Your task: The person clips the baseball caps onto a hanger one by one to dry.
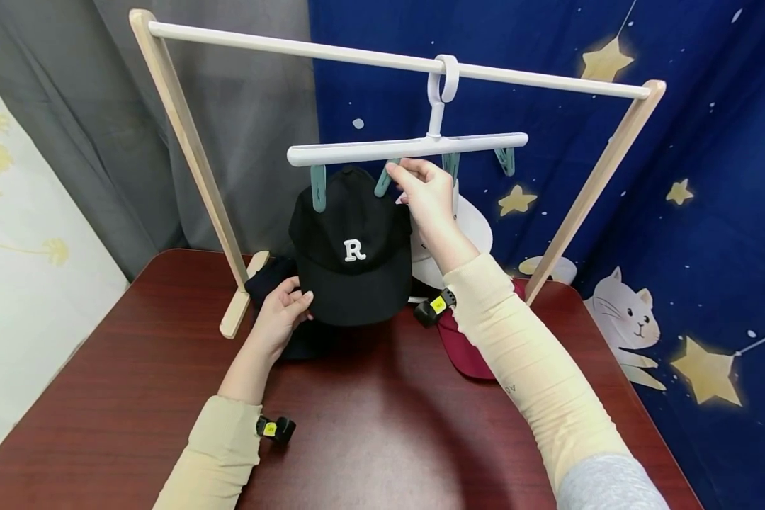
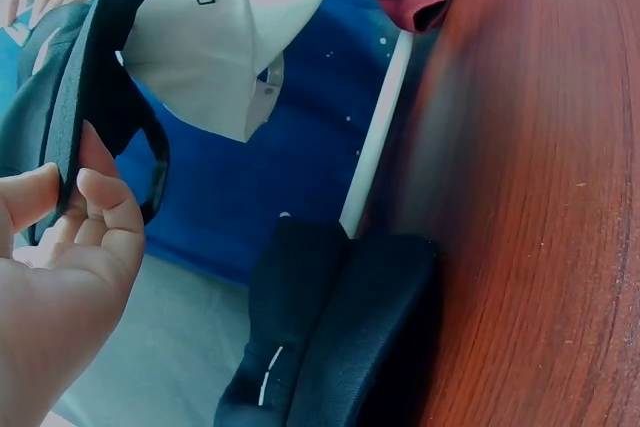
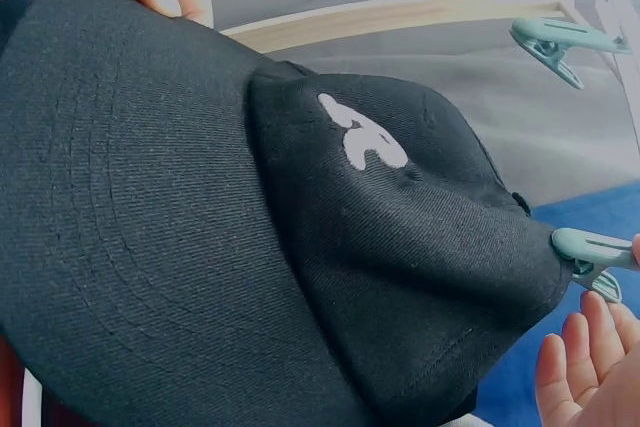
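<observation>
A black cap (image 1: pixel 350 283) with a white letter R faces forward beneath a white hanger (image 1: pixel 370 151). My left hand (image 1: pixel 280 315) pinches the brim's side edge between thumb and fingers, as the left wrist view shows of the black brim (image 2: pixel 85 77). Up at the hanger, my right hand (image 1: pixel 423 191) pinches a green clip (image 1: pixel 385 178) between thumb and finger. In the right wrist view that green clip (image 3: pixel 590 250) has its tip at the edge of the crown. Another green clip (image 3: pixel 560 42) hangs apart from the cap there.
The hanger hooks over the rod (image 1: pixel 331 52) of a wooden rack standing on the brown table (image 1: pixel 134 397). A white cap (image 2: pixel 210 57) hangs behind the black one. Dark headwear (image 1: pixel 309 343) lies at the rack's left foot, a red cap (image 1: pixel 465 350) at the right.
</observation>
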The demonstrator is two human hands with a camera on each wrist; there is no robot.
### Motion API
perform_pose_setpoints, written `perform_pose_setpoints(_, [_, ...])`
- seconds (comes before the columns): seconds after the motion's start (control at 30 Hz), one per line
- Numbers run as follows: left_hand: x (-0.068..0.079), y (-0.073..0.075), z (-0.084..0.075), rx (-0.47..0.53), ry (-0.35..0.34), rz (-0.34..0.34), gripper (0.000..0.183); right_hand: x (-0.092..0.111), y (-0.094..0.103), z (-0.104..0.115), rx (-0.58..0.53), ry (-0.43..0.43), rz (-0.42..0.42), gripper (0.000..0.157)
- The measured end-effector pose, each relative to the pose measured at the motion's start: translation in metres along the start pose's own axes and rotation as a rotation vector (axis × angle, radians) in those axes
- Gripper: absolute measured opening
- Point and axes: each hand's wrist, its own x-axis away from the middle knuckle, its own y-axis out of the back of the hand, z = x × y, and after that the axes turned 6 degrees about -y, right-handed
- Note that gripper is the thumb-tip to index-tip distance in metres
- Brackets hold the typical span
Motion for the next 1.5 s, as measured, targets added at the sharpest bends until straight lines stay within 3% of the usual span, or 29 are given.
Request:
perform_pose_setpoints(0.4, [-0.002, 0.001, 0.008, 0.006, 0.051, 0.063, 0.027, 0.003, 0.002, -0.002, 0.063, 0.018, 0.025, 0.03])
perform_pose_setpoints(0.63, [0.0, 0.006, 0.012, -0.048, 0.127, 0.095, 0.044, 0.006, 0.004, -0.006, 0.115, 0.039, 0.028, 0.029])
perform_pose_setpoints(0.8, [0.002, 0.011, 0.014, -0.077, 0.158, 0.087, 0.045, 0.008, 0.007, -0.012, 0.127, 0.053, 0.018, 0.026])
perform_pose_setpoints(1.5, [0.011, 0.024, 0.015, -0.173, 0.135, 0.069, 0.041, 0.024, 0.027, -0.041, 0.138, 0.082, 0.006, 0.021])
